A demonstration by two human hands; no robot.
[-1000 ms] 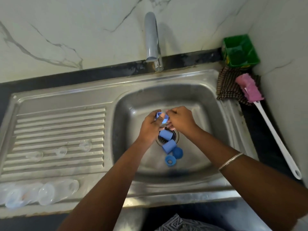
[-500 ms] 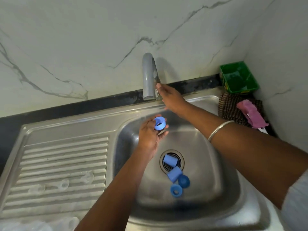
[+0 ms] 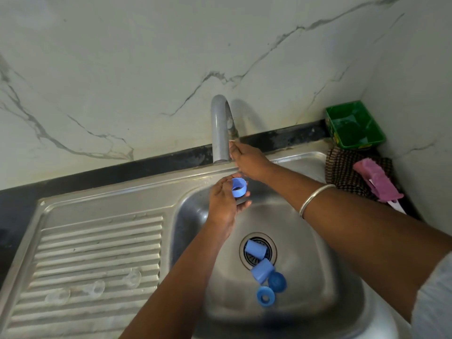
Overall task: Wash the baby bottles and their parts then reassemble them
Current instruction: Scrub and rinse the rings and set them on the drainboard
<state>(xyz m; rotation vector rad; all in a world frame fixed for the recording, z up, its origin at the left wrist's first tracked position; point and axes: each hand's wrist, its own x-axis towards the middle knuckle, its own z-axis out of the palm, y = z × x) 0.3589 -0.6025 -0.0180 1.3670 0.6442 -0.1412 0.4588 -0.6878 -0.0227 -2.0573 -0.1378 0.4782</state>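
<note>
Left hand (image 3: 223,204) grips blue ring (image 3: 239,187) below tap (image 3: 221,129); right hand's (image 3: 249,162) grip unclear.

The left hand (image 3: 223,204) holds a blue ring (image 3: 239,187) in its fingers (image 3: 242,204) over the sink (image 3: 318,277), just below the tap (image 3: 220,128). The right hand (image 3: 249,162) reaches behind the spout, fingers hidden there. Below the left fingers, 4 blue parts (image 3: 263,270) lie at the drain (image 3: 271,250). Left of them, 3 clear teats (image 3: 94,287) rest on the draining board (image 3: 97,241).
</note>
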